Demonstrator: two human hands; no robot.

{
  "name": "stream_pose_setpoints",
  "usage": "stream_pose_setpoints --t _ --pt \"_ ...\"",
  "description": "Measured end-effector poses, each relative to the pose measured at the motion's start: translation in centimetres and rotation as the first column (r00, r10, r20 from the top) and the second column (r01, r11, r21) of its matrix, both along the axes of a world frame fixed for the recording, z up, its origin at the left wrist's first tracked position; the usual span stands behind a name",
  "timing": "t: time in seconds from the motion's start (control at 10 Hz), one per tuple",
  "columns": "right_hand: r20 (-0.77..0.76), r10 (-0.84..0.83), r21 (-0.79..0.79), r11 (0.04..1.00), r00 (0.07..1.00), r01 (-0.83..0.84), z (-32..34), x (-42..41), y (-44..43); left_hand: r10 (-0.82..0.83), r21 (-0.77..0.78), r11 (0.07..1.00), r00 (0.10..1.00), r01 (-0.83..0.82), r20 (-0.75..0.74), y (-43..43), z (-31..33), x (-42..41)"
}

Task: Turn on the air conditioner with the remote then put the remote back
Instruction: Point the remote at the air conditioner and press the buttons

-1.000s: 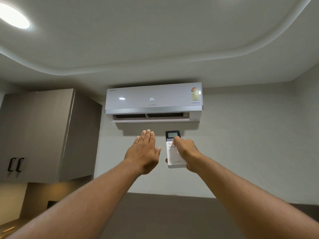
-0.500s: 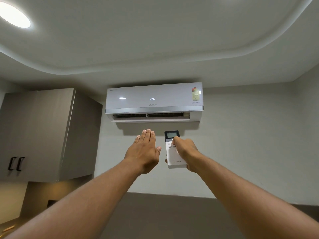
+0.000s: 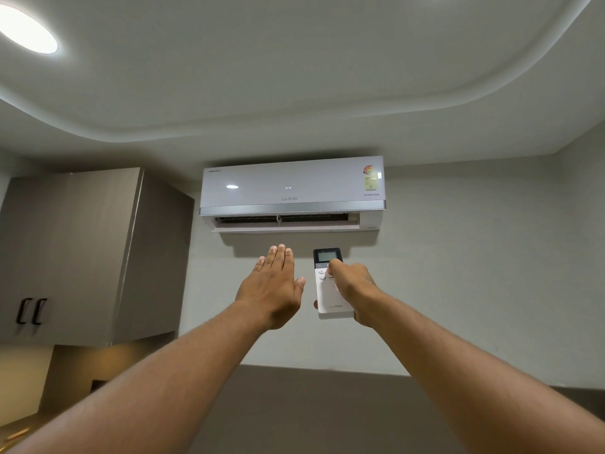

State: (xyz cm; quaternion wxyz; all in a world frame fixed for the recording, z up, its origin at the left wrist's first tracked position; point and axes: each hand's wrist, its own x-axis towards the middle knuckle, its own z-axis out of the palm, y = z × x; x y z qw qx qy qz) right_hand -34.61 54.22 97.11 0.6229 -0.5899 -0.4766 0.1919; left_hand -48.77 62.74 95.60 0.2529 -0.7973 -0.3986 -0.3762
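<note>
A white wall-mounted air conditioner [image 3: 292,188] hangs high on the wall, its bottom flap open and two small dots lit on its front panel. Below it, my right hand [image 3: 352,286] grips a white remote [image 3: 329,294] with a dark screen end pointing up at the unit; the thumb rests on the buttons under the screen. My left hand [image 3: 273,286] is raised flat beside the remote, fingers together and extended, palm toward the unit, holding nothing.
A grey wall cabinet [image 3: 75,257] with two black handles hangs at the left. A round ceiling light [image 3: 26,29] glows at the top left. A darker wall panel [image 3: 311,411] runs along the bottom behind my arms.
The "24" shown on the air conditioner's panel has gone, leaving two small dots. Both hands and the remote stay in almost the same place.
</note>
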Motion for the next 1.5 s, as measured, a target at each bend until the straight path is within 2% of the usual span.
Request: stream_pose_setpoints --t 1.5 --pt "-0.014 0.010 -0.014 1.000 1.000 -0.010 0.1 -0.9 -0.6 0.015 -0.016 1.000 1.000 -0.015 -0.013 -1.2 0.1 -1.4"
